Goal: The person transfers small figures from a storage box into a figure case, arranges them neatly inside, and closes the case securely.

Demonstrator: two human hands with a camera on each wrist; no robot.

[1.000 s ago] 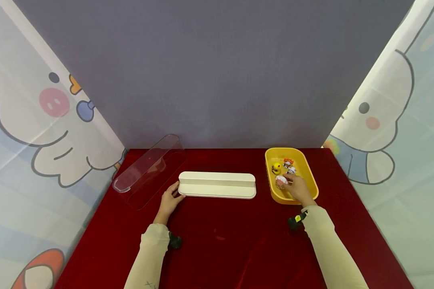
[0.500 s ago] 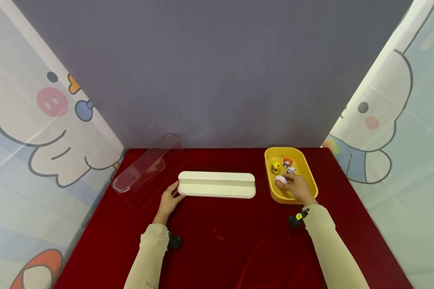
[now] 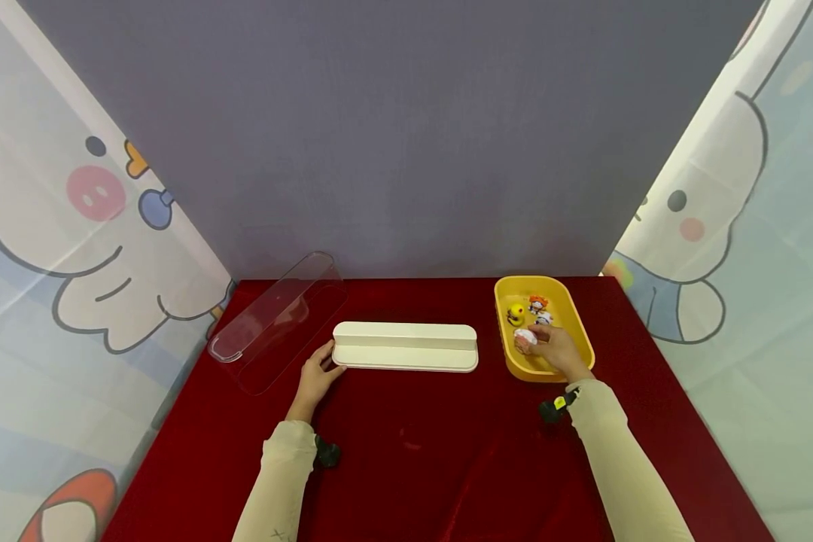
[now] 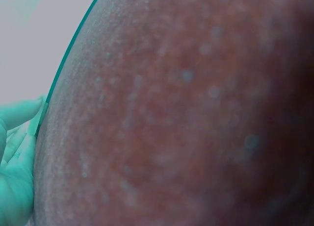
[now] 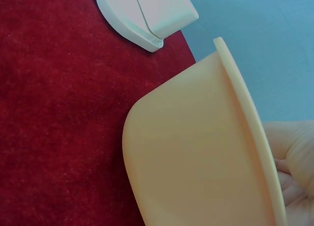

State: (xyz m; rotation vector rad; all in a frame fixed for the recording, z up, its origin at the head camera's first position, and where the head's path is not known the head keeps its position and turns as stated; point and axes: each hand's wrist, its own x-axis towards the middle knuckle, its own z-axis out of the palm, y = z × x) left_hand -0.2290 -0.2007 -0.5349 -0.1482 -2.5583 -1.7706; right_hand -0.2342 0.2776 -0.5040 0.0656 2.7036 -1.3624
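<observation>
A long cream stepped display base [image 3: 406, 358] lies across the middle of the red table. At its left end, my left hand [image 3: 314, 380] touches the corner, thumb and fingers spread apart. In the left wrist view the same hand [image 4: 17, 172] shows only at the left edge. Inside the yellow bin [image 3: 574, 324], my right hand [image 3: 557, 352] pinches a small pink-and-white figurine [image 3: 525, 341]. Beyond it lie a yellow figurine [image 3: 516, 315], an orange-haired figurine [image 3: 538, 303] and a white one [image 3: 544, 319]. The bin's wall [image 5: 196, 152] hides the fingertips in the right wrist view.
A clear plastic cover [image 3: 278, 324] lies slanted at the back left of the red table [image 3: 406, 452]. Behind the table stands a grey panel [image 3: 406, 150]. Cartoon-printed curtains [image 3: 704, 248] hang at both sides.
The view has shifted very slightly. Both hands stay where they were, the right one still pinching the pink-and-white figurine in the bin.
</observation>
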